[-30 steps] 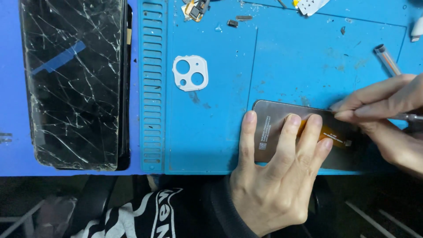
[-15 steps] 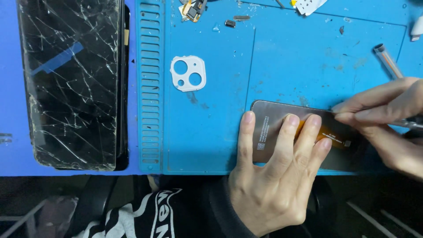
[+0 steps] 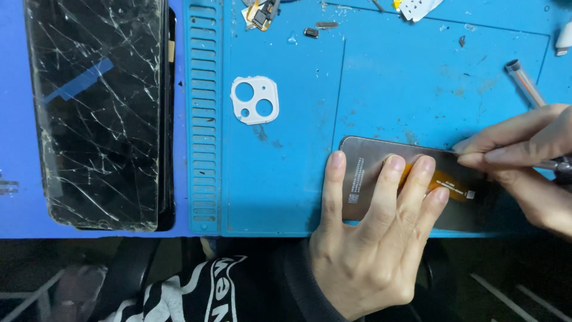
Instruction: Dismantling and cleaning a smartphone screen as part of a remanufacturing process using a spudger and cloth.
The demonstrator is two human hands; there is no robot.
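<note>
My left hand [image 3: 375, 238] lies flat, fingers spread, pressing on a brownish phone panel [image 3: 363, 173] with an orange flex strip [image 3: 444, 177], near the front edge of the blue work mat [image 3: 286, 179]. My right hand [image 3: 524, 161] comes in from the right, fingers pinched on a thin dark tool [image 3: 560, 167] whose tip touches the panel's upper right edge.
A shattered black phone screen [image 3: 101, 113] lies at the left on the mat's blue border. A white camera bezel [image 3: 255, 99] with two round holes sits mid-mat. Small parts [image 3: 262, 13] and a white piece [image 3: 420, 7] lie along the far edge. A metal-tipped tool [image 3: 524, 80] rests at right.
My right hand has shifted slightly; its fingertips stay at the panel's upper right edge. My left hand has not moved.
</note>
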